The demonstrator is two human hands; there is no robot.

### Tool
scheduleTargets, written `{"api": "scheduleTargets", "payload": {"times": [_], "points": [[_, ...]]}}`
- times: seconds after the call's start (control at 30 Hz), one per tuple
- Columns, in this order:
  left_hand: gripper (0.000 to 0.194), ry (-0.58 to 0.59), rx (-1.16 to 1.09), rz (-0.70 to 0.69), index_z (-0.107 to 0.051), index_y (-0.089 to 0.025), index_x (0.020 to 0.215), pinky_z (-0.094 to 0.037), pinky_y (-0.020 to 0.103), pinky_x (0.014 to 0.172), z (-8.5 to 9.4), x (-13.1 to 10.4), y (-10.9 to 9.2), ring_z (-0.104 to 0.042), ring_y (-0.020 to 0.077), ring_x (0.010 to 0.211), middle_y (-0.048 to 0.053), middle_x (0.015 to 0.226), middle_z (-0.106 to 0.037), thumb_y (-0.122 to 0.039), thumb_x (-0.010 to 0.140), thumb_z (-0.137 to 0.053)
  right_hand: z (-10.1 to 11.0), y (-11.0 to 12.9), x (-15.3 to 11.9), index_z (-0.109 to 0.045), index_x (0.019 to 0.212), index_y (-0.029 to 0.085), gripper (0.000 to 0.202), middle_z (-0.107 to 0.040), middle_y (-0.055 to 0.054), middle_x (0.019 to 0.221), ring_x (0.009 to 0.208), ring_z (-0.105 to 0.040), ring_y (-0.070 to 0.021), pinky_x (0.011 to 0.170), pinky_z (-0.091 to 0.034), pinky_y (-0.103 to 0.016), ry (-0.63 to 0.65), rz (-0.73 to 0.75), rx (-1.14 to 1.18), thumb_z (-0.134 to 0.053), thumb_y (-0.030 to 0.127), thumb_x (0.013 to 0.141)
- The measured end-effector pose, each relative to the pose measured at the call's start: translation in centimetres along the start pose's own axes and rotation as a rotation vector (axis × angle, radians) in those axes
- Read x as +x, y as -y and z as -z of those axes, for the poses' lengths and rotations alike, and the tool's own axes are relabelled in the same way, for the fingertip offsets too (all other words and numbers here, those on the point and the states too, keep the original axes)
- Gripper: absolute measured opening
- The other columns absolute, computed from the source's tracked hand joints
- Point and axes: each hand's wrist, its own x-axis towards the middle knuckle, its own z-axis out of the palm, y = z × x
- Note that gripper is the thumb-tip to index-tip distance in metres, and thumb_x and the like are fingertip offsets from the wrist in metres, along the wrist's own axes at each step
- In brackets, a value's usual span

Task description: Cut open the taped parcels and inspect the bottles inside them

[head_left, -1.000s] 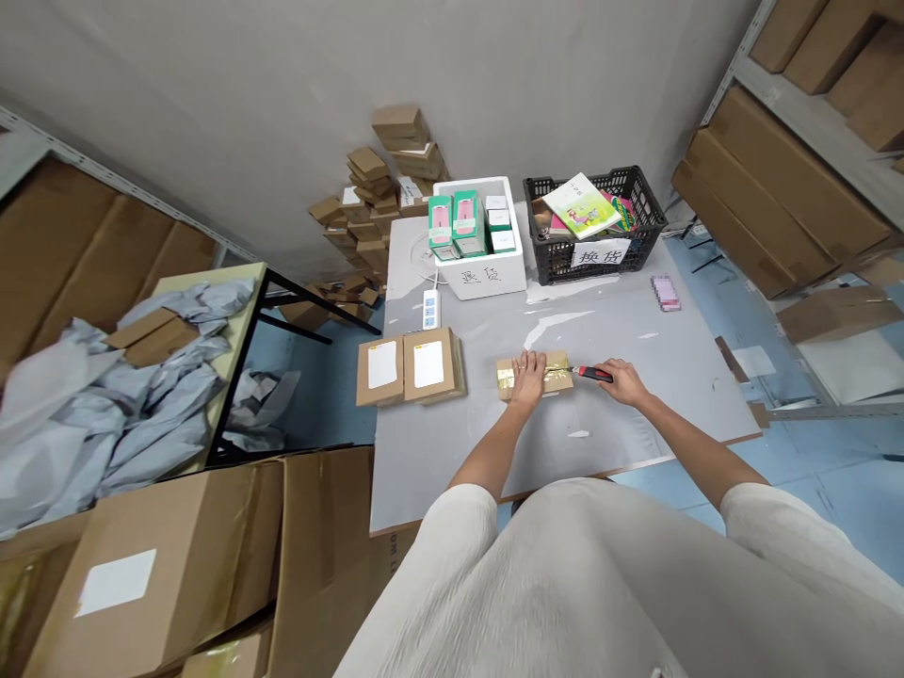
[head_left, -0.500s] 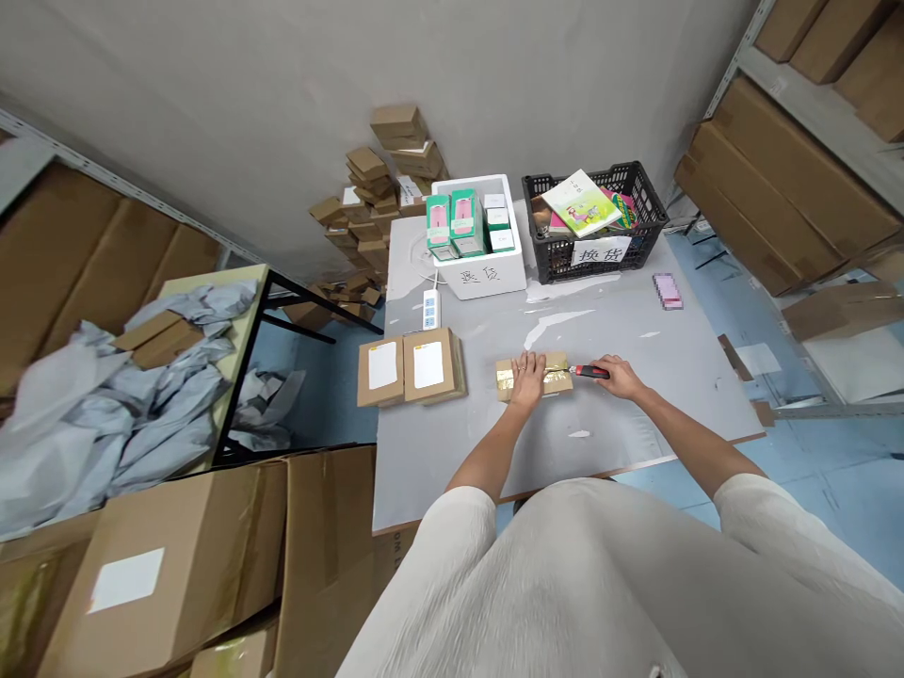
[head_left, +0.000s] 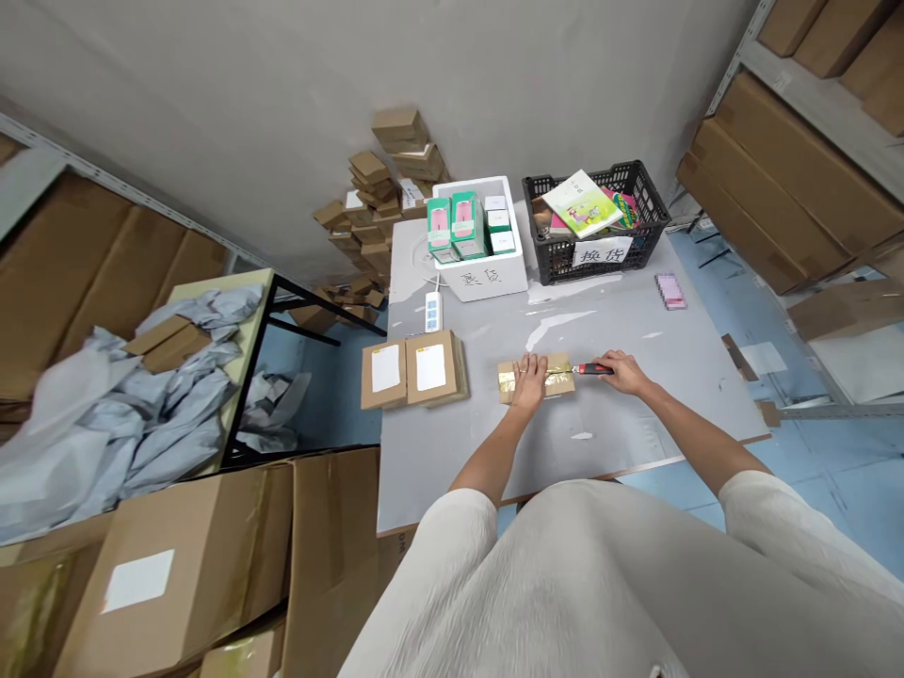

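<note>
A small cardboard box (head_left: 561,384) with shiny gold tape along its top lies on the grey table (head_left: 452,461). My left hand (head_left: 529,379) rests flat on the box, fingers spread and pointing away from me. To its right, my right hand (head_left: 621,371) is closed round a red and black utility knife (head_left: 591,369). The knife points left, with its tip at the box's right end, by the taped seam. How far the blade reaches into the tape is too small to tell.
Two labelled boxes (head_left: 430,369) sit left on the table, near a power strip (head_left: 433,311). Behind stand a white foam box (head_left: 487,285) of green cartons and a black crate (head_left: 589,268) with booklets. A blurred pink phone-like item (head_left: 670,291) lies right. Large cartons (head_left: 176,565) stand lower left.
The view has shifted slightly. My left hand stays on the box, and my right hand with the knife sits very slightly further right relative to it.
</note>
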Motion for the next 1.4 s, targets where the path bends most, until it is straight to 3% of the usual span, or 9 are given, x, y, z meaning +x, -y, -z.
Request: {"api": "scheduleTargets", "payload": {"times": [0.6, 0.7, 0.77, 0.9, 1.07, 1.23, 1.4], "points": [[0.056, -0.038, -0.01, 0.001, -0.043, -0.019, 0.165, -0.017, 0.068, 0.134, -0.8, 0.1, 0.3, -0.027, 0.0363, 0.167, 0.02, 0.17, -0.045, -0.025, 0.11, -0.031, -1.6, -0.2, 0.5, -0.073, 0.14, 0.038, 0.045, -0.073, -0.008, 0.126, 0.116, -0.065, -0.0322, 0.1, -0.051, -0.047, -0.055, 0.001, 0.01, -0.068, 0.033, 0.095], [0.056, -0.014, -0.006, -0.009, -0.042, -0.02, 0.166, -0.016, 0.067, 0.134, -0.6, -0.2, 0.3, -0.026, 0.0354, 0.167, 0.02, 0.17, -0.044, -0.026, 0.111, -0.032, -0.3, -1.5, 0.7, -0.073, 0.141, 0.035, 0.044, -0.072, -0.01, 0.127, 0.117, -0.064, -0.0335, 0.1, -0.052, -0.047, -0.103, -0.045, -0.011, -0.065, 0.035, 0.097], [0.056, 0.0, -0.002, -0.016, -0.042, -0.02, 0.166, -0.014, 0.065, 0.135, -0.4, -0.4, 0.2, -0.024, 0.0345, 0.168, 0.019, 0.171, -0.044, -0.026, 0.111, -0.031, 1.1, -2.8, 0.9, -0.071, 0.145, 0.033, 0.047, -0.072, -0.011, 0.126, 0.116, -0.064, -0.0343, 0.101, -0.052, -0.048, -0.2, -0.106, -0.019, -0.062, 0.036, 0.099], [0.056, 0.017, -0.005, -0.02, -0.044, -0.018, 0.165, -0.014, 0.064, 0.136, 0.3, -0.5, 0.0, -0.024, 0.0345, 0.168, 0.019, 0.171, -0.044, -0.027, 0.111, -0.03, 3.0, -3.6, 1.1, -0.072, 0.142, 0.033, 0.047, -0.072, -0.011, 0.128, 0.116, -0.064, -0.0355, 0.103, -0.05, -0.05, -0.148, -0.037, -0.006, -0.066, 0.038, 0.096], [0.057, 0.027, -0.028, -0.078, -0.044, -0.02, 0.165, -0.017, 0.063, 0.136, 1.4, -0.9, -0.3, -0.027, 0.0335, 0.167, 0.017, 0.172, -0.044, -0.028, 0.11, -0.033, 2.1, -1.3, 1.5, -0.07, 0.143, 0.029, 0.049, -0.071, -0.011, 0.131, 0.119, -0.065, -0.0342, 0.105, -0.051, -0.047, -0.121, -0.065, 0.076, -0.067, 0.038, 0.096], [0.059, -0.043, -0.055, -0.071, -0.045, -0.019, 0.163, -0.019, 0.06, 0.135, 2.5, -3.4, -0.6, -0.024, 0.0353, 0.167, 0.017, 0.177, -0.035, -0.038, 0.108, -0.044, 0.4, 1.9, 3.7, -0.074, 0.135, 0.022, 0.043, -0.073, -0.013, 0.124, 0.117, -0.067, -0.0325, 0.106, -0.053, -0.045, -0.096, -0.066, 0.158, -0.07, 0.037, 0.094], [0.059, -0.011, -0.041, 0.018, -0.051, -0.026, 0.159, -0.04, 0.051, 0.119, 3.3, -6.5, -0.3, -0.052, 0.036, 0.14, 0.017, 0.157, -0.053, -0.049, 0.105, -0.057, -0.9, 6.2, 6.3, -0.075, 0.128, 0.024, 0.036, -0.076, -0.01, 0.129, 0.119, -0.069, -0.0304, 0.105, -0.054, -0.043, -0.052, 0.005, 0.271, -0.07, 0.035, 0.094]]}}
